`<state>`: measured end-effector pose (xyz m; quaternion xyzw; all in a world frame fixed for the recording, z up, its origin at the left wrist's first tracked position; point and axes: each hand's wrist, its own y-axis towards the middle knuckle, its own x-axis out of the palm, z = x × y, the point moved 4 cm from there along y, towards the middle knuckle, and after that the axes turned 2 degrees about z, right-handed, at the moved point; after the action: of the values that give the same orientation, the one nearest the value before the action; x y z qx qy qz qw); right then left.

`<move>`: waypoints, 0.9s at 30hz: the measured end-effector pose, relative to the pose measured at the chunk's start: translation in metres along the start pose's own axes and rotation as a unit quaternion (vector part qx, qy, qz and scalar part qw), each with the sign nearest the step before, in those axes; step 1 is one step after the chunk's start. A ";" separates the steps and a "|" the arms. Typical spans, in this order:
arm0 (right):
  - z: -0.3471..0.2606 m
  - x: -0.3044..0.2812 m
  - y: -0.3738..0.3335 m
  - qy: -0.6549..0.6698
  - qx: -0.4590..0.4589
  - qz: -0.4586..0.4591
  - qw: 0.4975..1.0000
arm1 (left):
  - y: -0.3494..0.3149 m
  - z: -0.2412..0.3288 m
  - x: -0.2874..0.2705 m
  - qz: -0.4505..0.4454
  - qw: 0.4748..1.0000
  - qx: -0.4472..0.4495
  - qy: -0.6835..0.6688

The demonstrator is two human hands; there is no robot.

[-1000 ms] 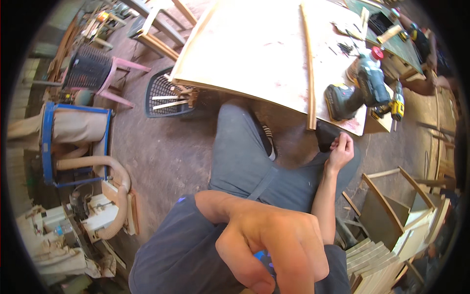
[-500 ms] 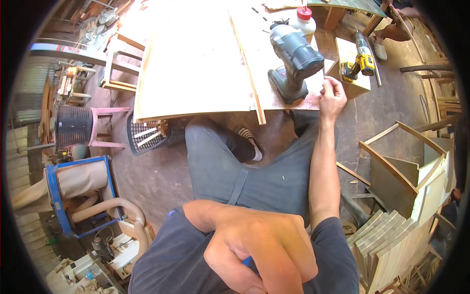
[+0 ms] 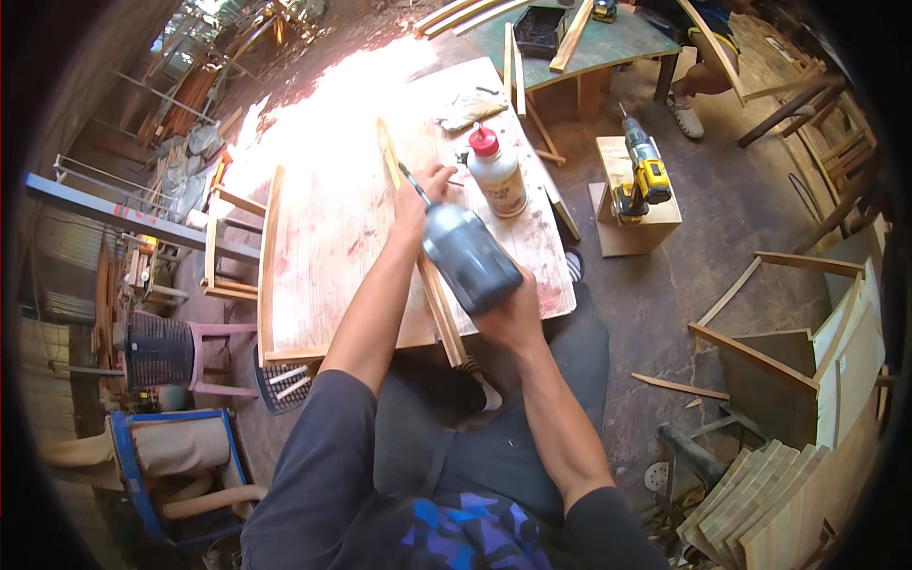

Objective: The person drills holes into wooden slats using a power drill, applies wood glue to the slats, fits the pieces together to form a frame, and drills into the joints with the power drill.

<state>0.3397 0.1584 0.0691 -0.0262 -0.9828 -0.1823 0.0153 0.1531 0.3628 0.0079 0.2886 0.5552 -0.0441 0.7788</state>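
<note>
My right hand (image 3: 513, 318) is closed around a grey-and-black cordless drill (image 3: 470, 256), its body hiding most of the grip. The drill's bit (image 3: 413, 180) points forward and left, above a narrow wooden strip (image 3: 437, 299) that lies along the pale wooden tabletop (image 3: 332, 275). Beside the bit, my left hand (image 3: 426, 198) is over the tabletop with its fingers bent together, partly covered by the drill. Small dark pieces lie by its fingertips, too small to name. To the right of that hand stands a white glue bottle (image 3: 499, 180) with a red cap.
A yellow-and-black drill (image 3: 646, 176) stands on a wooden box (image 3: 641, 233) at right. Beyond is a green table (image 3: 570, 71) with wooden pieces, and another person's leg (image 3: 703, 85). Stacked boards (image 3: 750, 503) fill the lower right; a black basket (image 3: 280, 385) sits left below the tabletop.
My right hand has left the tabletop's edge and lifted the grey-and-black drill. My left hand has gone from near my chest out over the tabletop. The view has shifted forward.
</note>
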 end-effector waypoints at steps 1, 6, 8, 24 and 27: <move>-0.020 -0.017 -0.012 -0.020 -0.022 0.035 0.999 | 0.004 0.015 0.011 -0.009 0.998 0.025 0.062; -0.096 -0.083 -0.083 -0.018 -0.024 0.116 0.993 | -0.001 0.026 0.015 0.003 0.985 0.032 0.171; -0.109 -0.086 -0.108 0.203 0.169 0.174 0.949 | -0.012 0.026 0.005 0.046 0.989 0.042 0.135; -0.102 -0.024 -0.211 -0.033 0.151 0.008 0.988 | -0.219 0.182 -0.163 0.164 0.266 -0.382 -0.870; -0.099 -0.023 -0.223 -0.015 0.164 0.005 0.986 | -0.232 0.177 -0.168 0.182 0.265 -0.371 -0.871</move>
<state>0.3521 -0.0859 0.0805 -0.0310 -0.9993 -0.0187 0.0058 0.1481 0.0397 0.1027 -0.1501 -0.5675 0.0849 0.8051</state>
